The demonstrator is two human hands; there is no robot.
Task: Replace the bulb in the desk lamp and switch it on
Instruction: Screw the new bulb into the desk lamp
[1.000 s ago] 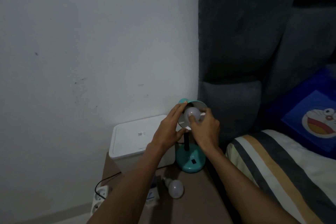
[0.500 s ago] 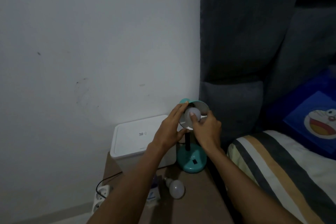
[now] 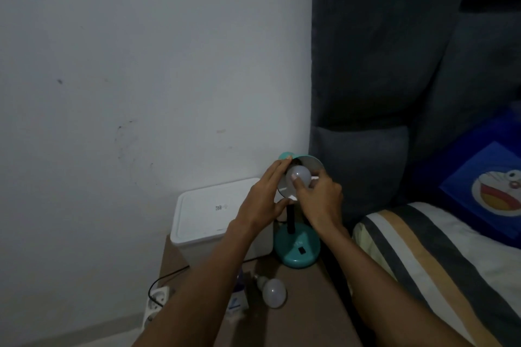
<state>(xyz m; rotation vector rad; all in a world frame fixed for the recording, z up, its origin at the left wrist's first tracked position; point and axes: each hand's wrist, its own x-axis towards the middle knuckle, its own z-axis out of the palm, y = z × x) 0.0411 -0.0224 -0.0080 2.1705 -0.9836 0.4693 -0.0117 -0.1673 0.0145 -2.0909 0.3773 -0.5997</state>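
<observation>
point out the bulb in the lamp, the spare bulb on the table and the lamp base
bulb in the lamp (image 3: pixel 299 175), head view, on its rounded globe
spare bulb (image 3: pixel 274 292), head view, on its white globe
lamp base (image 3: pixel 296 249), head view, on its teal top

Both forearms extended toward the teal metal desk lamp shade (image 3: pixel 308 163). Left hand (image 3: pixel 263 200): fingers straight, laid along shade's left rim. Right hand (image 3: pixel 318 198): fingers curled, gripping frosted white round bulb (image 3: pixel 299 175) inside shade.

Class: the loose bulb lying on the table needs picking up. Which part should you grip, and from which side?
Grip the loose bulb round its dome, coming from above: it lies on its side on the table, with the narrow screw base pointing away toward the white box.
</observation>
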